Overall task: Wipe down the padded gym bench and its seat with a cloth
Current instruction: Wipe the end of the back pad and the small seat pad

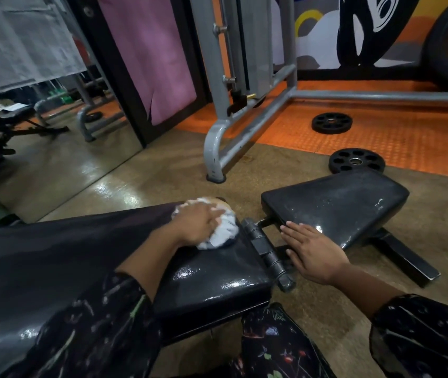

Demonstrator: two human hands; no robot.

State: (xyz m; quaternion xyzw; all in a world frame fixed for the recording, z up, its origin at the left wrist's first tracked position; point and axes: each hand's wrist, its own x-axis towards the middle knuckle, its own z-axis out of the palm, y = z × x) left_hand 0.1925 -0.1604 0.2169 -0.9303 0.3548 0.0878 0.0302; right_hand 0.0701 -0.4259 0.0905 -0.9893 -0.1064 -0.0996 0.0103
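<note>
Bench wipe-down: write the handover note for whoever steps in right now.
Left hand: grip closed on the white cloth, pressing it on the long back pad near the hinge.
Right hand: open, flat on the near edge of the seat pad, holding nothing.
Done: cannot tell for sure; both pads look shiny.
Left: finish the back pad, then wipe the seat pad.

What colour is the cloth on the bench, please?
White, bunched under the left hand; the cloth shows in the head view.
</note>
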